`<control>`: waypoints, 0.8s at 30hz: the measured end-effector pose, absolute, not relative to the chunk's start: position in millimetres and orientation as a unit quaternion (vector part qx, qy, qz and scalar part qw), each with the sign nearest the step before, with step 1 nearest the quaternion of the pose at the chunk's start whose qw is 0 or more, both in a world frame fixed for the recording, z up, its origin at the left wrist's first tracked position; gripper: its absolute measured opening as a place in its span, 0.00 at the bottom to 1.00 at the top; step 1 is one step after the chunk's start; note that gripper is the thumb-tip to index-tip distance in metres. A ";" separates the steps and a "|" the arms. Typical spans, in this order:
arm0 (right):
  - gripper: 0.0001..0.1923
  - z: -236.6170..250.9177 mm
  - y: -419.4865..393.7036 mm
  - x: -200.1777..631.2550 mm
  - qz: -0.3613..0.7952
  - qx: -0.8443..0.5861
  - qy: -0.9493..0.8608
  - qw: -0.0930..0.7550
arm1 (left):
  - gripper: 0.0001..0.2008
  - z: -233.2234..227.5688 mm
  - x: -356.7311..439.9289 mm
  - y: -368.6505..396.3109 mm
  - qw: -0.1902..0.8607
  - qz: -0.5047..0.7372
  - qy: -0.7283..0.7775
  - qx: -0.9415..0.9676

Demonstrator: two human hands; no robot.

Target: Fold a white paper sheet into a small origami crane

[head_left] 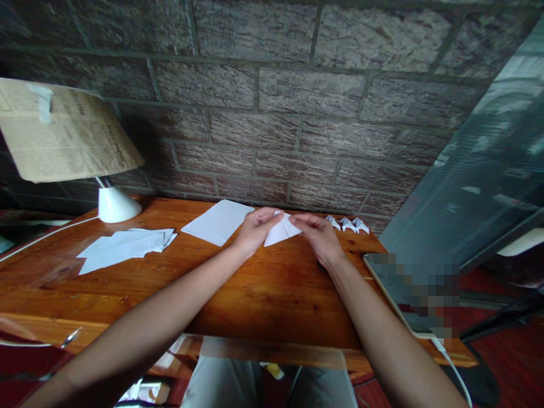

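Note:
A small white folded paper (pixel 280 231) is held just above the wooden table (pixel 255 289), near its far edge. My left hand (pixel 255 229) pinches its left side, thumb and fingers closed on the top corner. My right hand (pixel 318 235) grips its right side, fingertips meeting the left hand's at the paper's upper edge. Both forearms reach in from the bottom of the view.
A flat white sheet (pixel 219 222) lies left of my hands. A stack of white sheets (pixel 123 248) sits further left. Three small folded paper pieces (pixel 348 225) stand by the brick wall. A lamp (pixel 113 204) is at back left, a tablet (pixel 408 289) with a cable at right.

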State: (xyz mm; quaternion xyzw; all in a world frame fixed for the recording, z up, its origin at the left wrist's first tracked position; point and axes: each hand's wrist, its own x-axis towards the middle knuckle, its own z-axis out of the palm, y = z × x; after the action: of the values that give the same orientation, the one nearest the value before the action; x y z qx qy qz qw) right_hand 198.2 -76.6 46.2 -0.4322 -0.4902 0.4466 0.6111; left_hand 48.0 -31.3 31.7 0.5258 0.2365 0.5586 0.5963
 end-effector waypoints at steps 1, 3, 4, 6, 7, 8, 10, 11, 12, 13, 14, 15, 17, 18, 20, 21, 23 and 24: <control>0.14 46.0 -77.2 198.2 0.456 -0.431 -0.490 0.605 | 0.16 32.3 47.8 -32.1 0.596 0.558 0.239 0.525; 0.14 45.8 -78.2 198.2 0.473 -0.425 -0.490 0.596 | 0.16 32.3 47.6 -32.5 0.599 0.560 0.238 0.521; 0.14 45.8 -78.5 198.2 0.476 -0.425 -0.490 0.594 | 0.16 31.6 47.6 -32.0 0.600 0.560 0.237 0.520; 0.15 45.6 -78.5 198.1 0.467 -0.427 -0.498 0.593 | 0.15 29.4 47.7 -30.2 0.601 0.558 0.236 0.521; 0.15 45.5 -78.2 198.1 0.456 -0.428 -0.505 0.595 | 0.14 28.2 47.8 -29.2 0.603 0.555 0.236 0.522; 0.15 45.4 -77.8 198.1 0.445 -0.428 -0.514 0.595 | 0.14 27.2 47.9 -28.3 0.606 0.552 0.236 0.522; 0.15 45.4 -77.1 198.1 0.432 -0.424 -0.529 0.595 | 0.14 26.3 48.0 -27.2 0.618 0.548 0.233 0.514; 0.14 45.5 -76.9 198.1 0.429 -0.421 -0.534 0.595 | 0.14 26.3 47.9 -26.9 0.627 0.546 0.229 0.506; 0.14 45.6 -76.8 198.0 0.426 -0.421 -0.538 0.593 | 0.14 26.6 47.8 -26.8 0.637 0.542 0.225 0.500; 0.14 45.8 -76.9 197.8 0.423 -0.423 -0.542 0.591 | 0.14 26.9 47.7 -26.7 0.646 0.537 0.222 0.495; 0.14 46.1 -77.2 197.6 0.418 -0.426 -0.546 0.588 | 0.15 27.2 47.5 -26.5 0.653 0.532 0.219 0.493; 0.14 46.2 -77.5 197.4 0.412 -0.431 -0.551 0.585 | 0.15 27.4 47.5 -26.3 0.657 0.527 0.218 0.493; 0.15 46.4 -78.2 197.0 0.403 -0.440 -0.556 0.579 | 0.16 27.2 47.5 -25.5 0.657 0.523 0.219 0.496; 0.16 46.3 -78.4 196.9 0.402 -0.444 -0.554 0.578 | 0.16 27.0 47.6 -25.1 0.655 0.524 0.220 0.498; 0.16 45.8 -78.1 197.2 0.398 -0.449 -0.546 0.584 | 0.17 26.9 47.7 -25.0 0.651 0.522 0.223 0.504; 0.15 45.5 -77.7 197.6 0.395 -0.451 -0.541 0.590 | 0.17 27.1 47.7 -25.4 0.650 0.519 0.226 0.508; 0.15 44.8 -76.4 198.8 0.392 -0.451 -0.531 0.600 | 0.18 28.3 47.4 -27.1 0.644 0.512 0.230 0.521; 0.15 44.6 -75.8 199.5 0.394 -0.449 -0.527 0.605 | 0.18 29.0 47.1 -28.2 0.639 0.507 0.228 0.532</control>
State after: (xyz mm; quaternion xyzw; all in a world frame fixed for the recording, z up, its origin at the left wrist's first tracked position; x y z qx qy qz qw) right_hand 199.5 -75.8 44.6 -0.4486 -0.5273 0.3940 0.6046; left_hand 47.1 -28.2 29.0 0.5317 0.2277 0.5070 0.6391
